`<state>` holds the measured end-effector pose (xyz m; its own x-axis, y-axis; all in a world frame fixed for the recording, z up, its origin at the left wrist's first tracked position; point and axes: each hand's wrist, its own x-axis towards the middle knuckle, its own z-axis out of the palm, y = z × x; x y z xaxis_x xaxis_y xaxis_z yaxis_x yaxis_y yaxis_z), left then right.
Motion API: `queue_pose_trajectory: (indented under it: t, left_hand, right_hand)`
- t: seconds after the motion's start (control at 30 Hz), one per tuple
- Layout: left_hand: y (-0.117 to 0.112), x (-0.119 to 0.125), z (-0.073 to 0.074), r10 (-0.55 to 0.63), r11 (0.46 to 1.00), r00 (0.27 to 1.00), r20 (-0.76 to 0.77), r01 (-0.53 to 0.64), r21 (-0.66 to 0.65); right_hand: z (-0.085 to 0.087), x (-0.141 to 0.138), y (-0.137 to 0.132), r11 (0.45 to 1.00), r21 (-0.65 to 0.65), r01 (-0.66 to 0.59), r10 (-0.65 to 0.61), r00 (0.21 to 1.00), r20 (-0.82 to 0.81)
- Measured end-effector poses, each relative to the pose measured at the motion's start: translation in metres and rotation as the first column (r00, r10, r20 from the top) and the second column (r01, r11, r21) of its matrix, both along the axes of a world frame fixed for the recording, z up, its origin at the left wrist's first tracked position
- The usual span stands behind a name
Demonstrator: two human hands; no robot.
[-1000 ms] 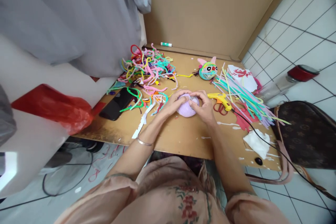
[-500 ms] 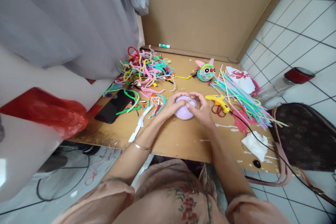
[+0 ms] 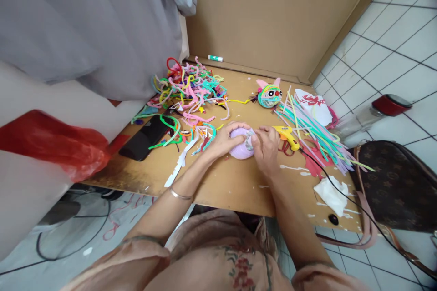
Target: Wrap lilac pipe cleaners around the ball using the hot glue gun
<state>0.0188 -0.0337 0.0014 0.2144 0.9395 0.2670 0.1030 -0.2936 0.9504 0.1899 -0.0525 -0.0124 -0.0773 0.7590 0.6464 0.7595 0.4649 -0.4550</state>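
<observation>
Cupping left hand (image 3: 226, 140): holds my lilac ball (image 3: 241, 149), between both hands.
Right hand (image 3: 267, 149): fingers bunched at its right edge; grip, I cannot tell.
Glue gun (image 3: 288, 137): just right of that hand.

You wear a loose, pale peach-pink fabric top (image 3: 201, 259). Its wide left sleeve (image 3: 133, 257) ends well behind your left hand (image 3: 228, 140), edged with a thin grey-green band; its wide right sleeve (image 3: 324, 277) ends well behind your right hand (image 3: 267, 149). A slim, silver-coloured metal bangle (image 3: 180, 196) circles your forearm between left hand and sleeve. Red flowers with dark green leaves (image 3: 242, 269) decorate the front, a thin dark green line (image 3: 269, 268) beside them on your right-hand side.
</observation>
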Motion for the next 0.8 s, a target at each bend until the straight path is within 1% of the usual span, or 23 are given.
queue_pose_trajectory:
  t: [0.07, 0.17, 0.23, 0.3, 0.33, 0.4, 0.47, 0.53, 0.6, 0.7, 0.77, 0.8]
  left_hand:
    - [-0.001, 0.000, 0.001, 0.002, 1.000, 1.000, 0.010, -0.002, -0.009]
    - [-0.002, 0.001, 0.001, 0.014, 0.999, 1.000, 0.023, -0.013, -0.030]
    - [-0.002, 0.001, 0.001, 0.013, 1.000, 0.999, 0.030, -0.012, -0.029]
    - [-0.001, 0.000, 0.001, 0.001, 1.000, 0.999, 0.035, 0.000, -0.022]
    - [-0.001, 0.000, 0.000, -0.006, 1.000, 0.999, 0.037, 0.007, -0.021]
    - [-0.001, 0.000, -0.001, -0.012, 1.000, 0.999, 0.031, 0.013, -0.021]
    - [-0.001, 0.000, -0.002, -0.017, 1.000, 1.000, 0.014, 0.017, -0.025]
    - [-0.001, 0.000, -0.002, -0.018, 1.000, 1.000, -0.004, 0.017, -0.025]
    - [-0.001, 0.001, -0.002, -0.012, 1.000, 1.000, -0.013, 0.012, -0.016]
    - [-0.003, 0.001, -0.001, -0.005, 1.000, 1.000, -0.021, 0.005, 0.006]
    - [-0.003, 0.001, 0.000, -0.011, 1.000, 1.000, -0.018, 0.012, 0.023]
    - [-0.003, 0.001, 0.000, -0.015, 0.999, 1.000, -0.015, 0.015, 0.032]
  right_hand:
    - [0.001, -0.007, -0.005, 0.998, 0.048, -0.038, 0.036, 0.998, 0.049]
    - [0.004, -0.016, -0.011, 0.987, 0.096, -0.132, 0.124, 0.989, 0.077]
    - [0.007, -0.018, -0.014, 0.979, 0.104, -0.176, 0.168, 0.982, 0.083]
    - [0.008, -0.016, -0.014, 0.979, 0.089, -0.186, 0.179, 0.981, 0.075]
    - [0.007, -0.014, -0.012, 0.982, 0.073, -0.172, 0.168, 0.984, 0.060]
    - [0.005, -0.007, -0.006, 0.994, 0.016, -0.106, 0.106, 0.994, 0.014]
    - [0.002, 0.000, 0.001, 0.996, -0.080, -0.033, 0.030, 0.999, -0.030]
    - [-0.001, 0.004, 0.006, 0.984, -0.178, -0.031, 0.021, 0.998, -0.060]
    - [-0.002, 0.003, 0.006, 0.972, -0.207, -0.108, 0.093, 0.992, -0.082]
    - [0.003, -0.006, -0.001, 0.957, -0.133, -0.259, 0.250, 0.965, -0.086]
    - [0.007, -0.014, -0.007, 0.946, -0.095, -0.311, 0.306, 0.950, -0.066]
    - [0.008, -0.016, -0.008, 0.946, -0.086, -0.312, 0.308, 0.950, -0.058]
